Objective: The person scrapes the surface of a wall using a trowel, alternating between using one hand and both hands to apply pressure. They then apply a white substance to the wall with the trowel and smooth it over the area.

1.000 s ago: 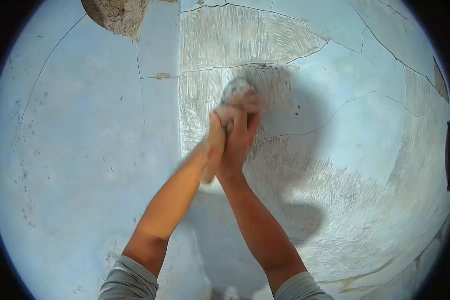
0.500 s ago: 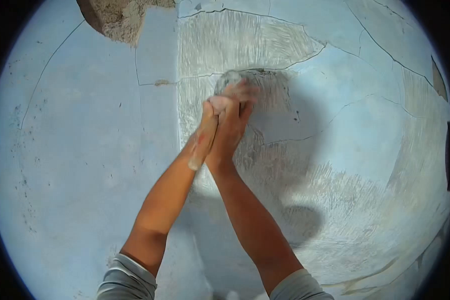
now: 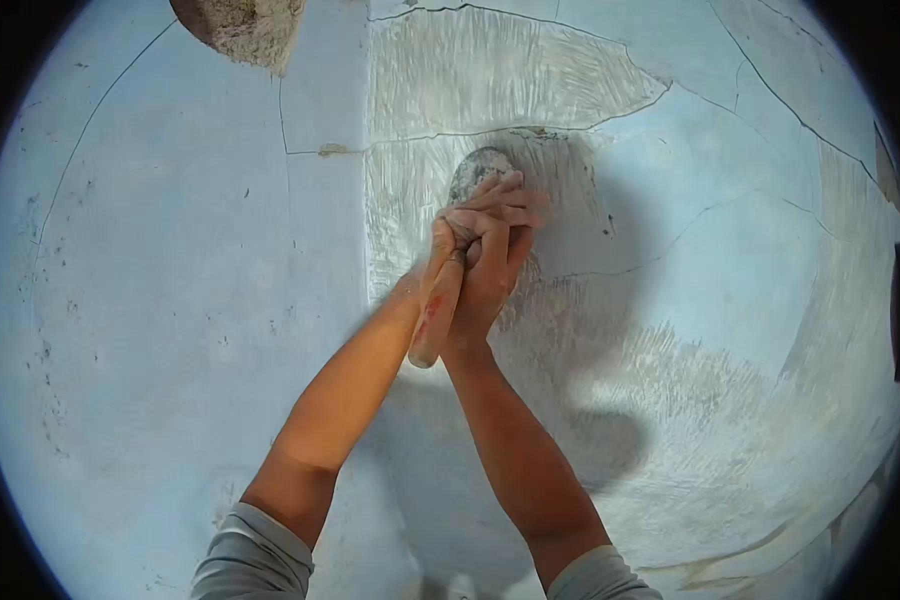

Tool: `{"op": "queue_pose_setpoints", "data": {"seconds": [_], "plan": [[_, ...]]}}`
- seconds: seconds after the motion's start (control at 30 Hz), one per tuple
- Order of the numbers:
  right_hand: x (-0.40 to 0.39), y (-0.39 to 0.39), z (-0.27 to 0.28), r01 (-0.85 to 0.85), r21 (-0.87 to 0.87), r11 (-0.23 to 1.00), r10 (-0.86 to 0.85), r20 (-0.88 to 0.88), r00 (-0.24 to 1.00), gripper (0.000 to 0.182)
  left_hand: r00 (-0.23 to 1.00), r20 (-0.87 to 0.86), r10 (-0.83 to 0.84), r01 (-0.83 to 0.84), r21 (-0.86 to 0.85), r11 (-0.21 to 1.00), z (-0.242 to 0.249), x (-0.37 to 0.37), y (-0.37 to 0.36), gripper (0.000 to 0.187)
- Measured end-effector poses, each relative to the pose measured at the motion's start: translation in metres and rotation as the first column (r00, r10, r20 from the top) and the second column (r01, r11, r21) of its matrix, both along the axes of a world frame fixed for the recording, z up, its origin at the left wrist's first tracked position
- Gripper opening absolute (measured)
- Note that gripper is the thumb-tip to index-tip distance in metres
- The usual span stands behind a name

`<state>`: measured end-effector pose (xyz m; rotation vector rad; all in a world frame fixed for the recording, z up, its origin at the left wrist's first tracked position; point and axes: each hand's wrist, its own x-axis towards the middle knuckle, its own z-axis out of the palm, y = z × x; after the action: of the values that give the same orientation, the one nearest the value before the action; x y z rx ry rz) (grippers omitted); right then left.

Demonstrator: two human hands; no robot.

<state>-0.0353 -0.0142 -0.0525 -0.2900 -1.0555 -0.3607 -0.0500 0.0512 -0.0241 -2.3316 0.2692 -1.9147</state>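
Note:
A trowel with a rounded grey blade and a wooden handle is held against the scratched pale wall. My left hand is closed around the upper handle, whose butt points down along my wrist. Beside it, my right hand is also closed on the trowel, its fingers lying over the lower blade. Those fingertips are blurred. The blade's working edge and its contact with the wall are partly hidden by my hands.
Scraped, streaky patches stand out against smooth blue paint. A long crack runs across the upper right. At the top left a broken hole exposes rough brown material. Shadows of my arms fall to the right.
Both hands and the trowel have moved down the wall, so the blade's tip now lies below the horizontal crack. The view has shifted slightly.

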Motion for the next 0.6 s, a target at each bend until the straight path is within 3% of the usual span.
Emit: {"op": "queue_pose_setpoints", "data": {"seconds": [0.1, 0.17, 0.2, 0.3, 0.33, 0.4, 0.5, 0.57, 0.6], "plan": [[0.006, 0.005, 0.018, 0.032, -0.051, 0.998, -0.031, 0.027, 0.999, 0.024, 0.982, 0.177, -0.059, 0.064, -0.020, 0.998, 0.012, 0.021, -0.008, 0.007], [0.003, -0.007, 0.033, 0.000, -0.130, 0.992, 0.003, 0.022, 1.000, 0.024, 0.973, 0.193, -0.127, 0.149, -0.104, 0.983, 0.027, 0.022, -0.015, 0.013], [0.006, -0.004, 0.025, 0.102, -0.008, 0.995, -0.100, 0.095, 0.990, 0.023, 0.988, 0.145, -0.055, 0.063, -0.046, 0.997, 0.018, 0.018, -0.006, 0.012], [-0.001, -0.006, -0.013, -0.062, -0.082, 0.995, 0.060, -0.024, 0.998, 0.022, 0.994, -0.077, 0.077, -0.072, 0.066, 0.995, 0.000, -0.004, 0.013, 0.011], [0.000, 0.001, -0.004, 0.025, -0.056, 0.998, -0.025, -0.001, 1.000, 0.023, 0.981, -0.167, 0.095, -0.084, 0.072, 0.994, 0.002, -0.013, 0.010, 0.013], [0.002, 0.005, 0.016, 0.118, -0.027, 0.993, -0.117, 0.048, 0.992, 0.022, 0.999, -0.040, 0.036, -0.036, 0.013, 0.999, 0.017, -0.004, 0.005, 0.018], [0.003, -0.011, 0.020, 0.089, -0.114, 0.990, -0.078, 0.096, 0.992, 0.022, 0.952, -0.046, -0.303, 0.275, -0.306, 0.911, 0.026, -0.018, -0.035, 0.020], [0.003, -0.014, 0.007, 0.052, -0.195, 0.979, -0.034, 0.094, 0.995, 0.023, 0.944, -0.059, -0.325, 0.280, -0.379, 0.882, 0.006, -0.021, -0.037, 0.020], [0.006, -0.013, -0.020, 0.039, -0.241, 0.970, -0.018, 0.087, 0.996, 0.024, 0.978, -0.063, -0.197, 0.168, -0.317, 0.934, -0.026, -0.013, -0.012, 0.020]]}}
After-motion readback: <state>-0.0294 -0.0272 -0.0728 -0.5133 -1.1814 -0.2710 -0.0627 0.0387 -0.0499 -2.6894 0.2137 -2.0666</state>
